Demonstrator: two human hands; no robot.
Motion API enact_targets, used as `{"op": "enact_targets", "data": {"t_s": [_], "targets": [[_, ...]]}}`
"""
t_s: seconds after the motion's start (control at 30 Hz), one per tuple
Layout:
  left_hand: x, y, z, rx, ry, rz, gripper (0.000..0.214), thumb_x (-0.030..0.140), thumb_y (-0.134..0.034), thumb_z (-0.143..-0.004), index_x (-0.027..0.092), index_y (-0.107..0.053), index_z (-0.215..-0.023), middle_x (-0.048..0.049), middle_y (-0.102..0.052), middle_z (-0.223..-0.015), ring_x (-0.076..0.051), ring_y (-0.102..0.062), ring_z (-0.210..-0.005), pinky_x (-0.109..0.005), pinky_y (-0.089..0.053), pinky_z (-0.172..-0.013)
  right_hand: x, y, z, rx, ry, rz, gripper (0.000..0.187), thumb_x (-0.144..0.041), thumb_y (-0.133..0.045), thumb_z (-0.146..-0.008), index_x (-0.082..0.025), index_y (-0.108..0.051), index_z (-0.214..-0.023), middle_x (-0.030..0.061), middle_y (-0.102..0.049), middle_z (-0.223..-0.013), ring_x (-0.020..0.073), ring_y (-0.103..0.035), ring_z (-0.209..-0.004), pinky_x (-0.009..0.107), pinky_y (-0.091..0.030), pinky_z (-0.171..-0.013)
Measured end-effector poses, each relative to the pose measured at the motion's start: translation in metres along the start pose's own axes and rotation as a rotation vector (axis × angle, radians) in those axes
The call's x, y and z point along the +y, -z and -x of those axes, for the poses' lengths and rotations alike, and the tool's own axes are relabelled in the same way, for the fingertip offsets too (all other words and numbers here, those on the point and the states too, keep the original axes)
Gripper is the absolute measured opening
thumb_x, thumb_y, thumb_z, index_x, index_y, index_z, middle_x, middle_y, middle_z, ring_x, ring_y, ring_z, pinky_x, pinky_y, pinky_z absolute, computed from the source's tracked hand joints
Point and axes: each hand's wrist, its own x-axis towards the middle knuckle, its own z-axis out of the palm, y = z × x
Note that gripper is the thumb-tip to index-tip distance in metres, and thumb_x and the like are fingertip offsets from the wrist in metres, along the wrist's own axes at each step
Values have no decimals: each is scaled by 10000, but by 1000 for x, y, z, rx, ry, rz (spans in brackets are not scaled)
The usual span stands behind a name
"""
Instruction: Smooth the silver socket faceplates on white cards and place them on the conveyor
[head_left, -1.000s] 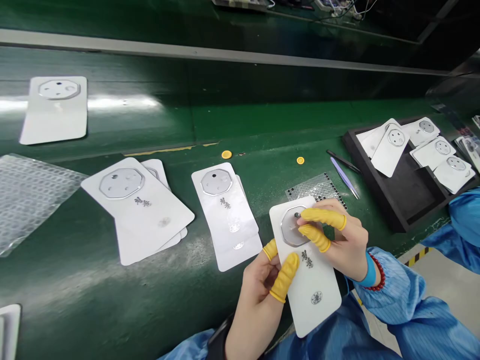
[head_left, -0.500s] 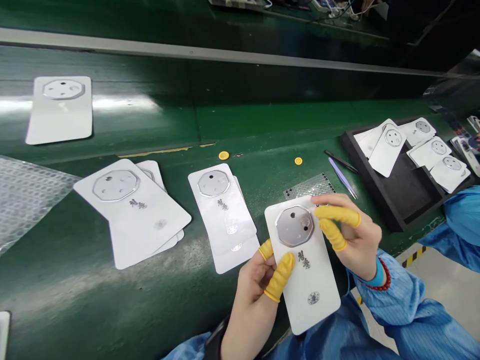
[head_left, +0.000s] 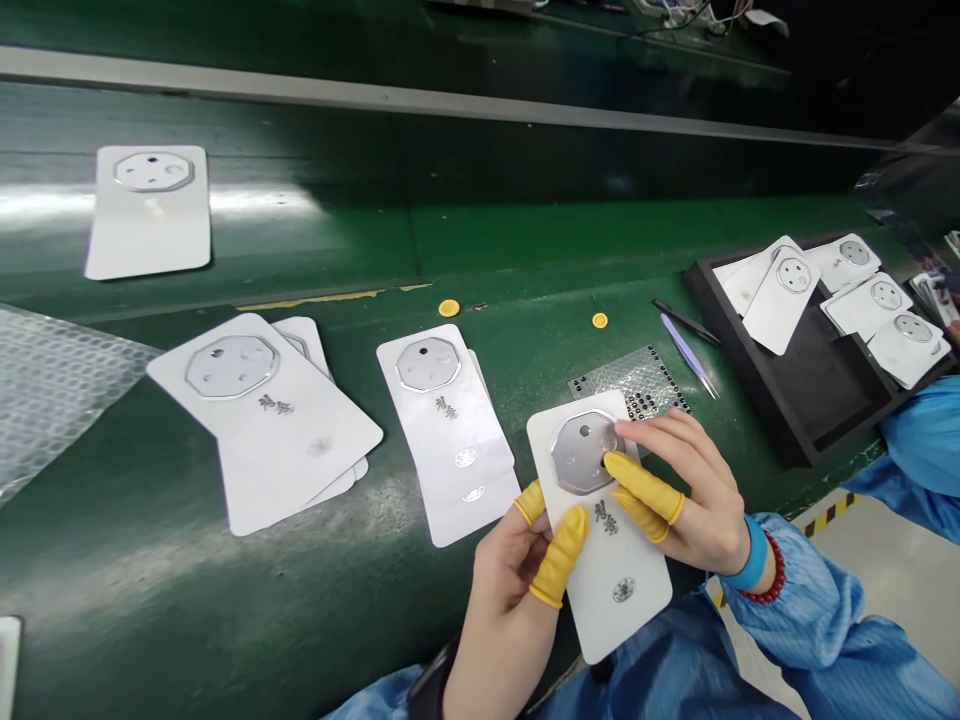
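My left hand [head_left: 510,570] grips the lower left edge of a white card [head_left: 619,570], with yellow finger cots on its thumb and a finger. An octagonal metal plate [head_left: 581,452] with small round holes sits near the card's top. My right hand [head_left: 690,500] lies over the card's right side, its yellow-cotted fingertips at the plate's lower right edge. Those fingertips hide part of the plate, and I cannot tell whether they pinch anything small.
Two overlapping stacks of cards [head_left: 262,420] [head_left: 446,420] lie left of my hands on the green bench [head_left: 322,250]. A black foam tray [head_left: 817,400] holds several cards at right, beside tweezers [head_left: 688,365]. Bubble wrap [head_left: 52,395] lies far left.
My right hand has come down from beside the plate, and its fingertips now reach the plate's lower right edge. My left hand and the card have hardly moved.
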Motion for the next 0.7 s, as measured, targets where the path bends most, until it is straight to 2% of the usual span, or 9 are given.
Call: {"op": "enact_targets", "data": {"t_s": [0.2,0.43,0.53,0.7], "targets": [[-1,0,-1,-1,11,4,226,294,-823,-682,290,-778,-904,7,-793,-866,-112,-722,-737,-113,-541,-687,1,3,-4,-55,69,-4,186,-172,-498,-913,-140,-660,-997,175,-675,-1133,260,-617,-1060,492,-509,-903],[-2,0,1,-40,3,6,195,282,-805,-708,269,-772,-899,-2,-794,-869,-110,-728,-714,-127,-542,-727,7,8,-2,-131,150,43,210,-174,-502,-915,-158,-660,-1053,128,-683,-1160,226,-623,-1079,464,-507,-956],[-2,1,1,-36,-11,-9,175,270,-780,-741,272,-765,-916,2,-794,-889,-107,-731,-741,-119,-537,-739,7,9,-3,-160,183,86,235,-173,-474,-932,-133,-656,-1076,140,-679,-1168,237,-629,-1074,460,-519,-942],[-1,-1,1,-7,6,-40,194,278,-769,-751,236,-761,-940,-40,-791,-929,-183,-737,-844,-183,-575,-717,3,10,-2,-180,175,108,244,-148,-473,-933,-112,-651,-1095,167,-661,-1198,255,-613,-1131,472,-520,-949]]}}
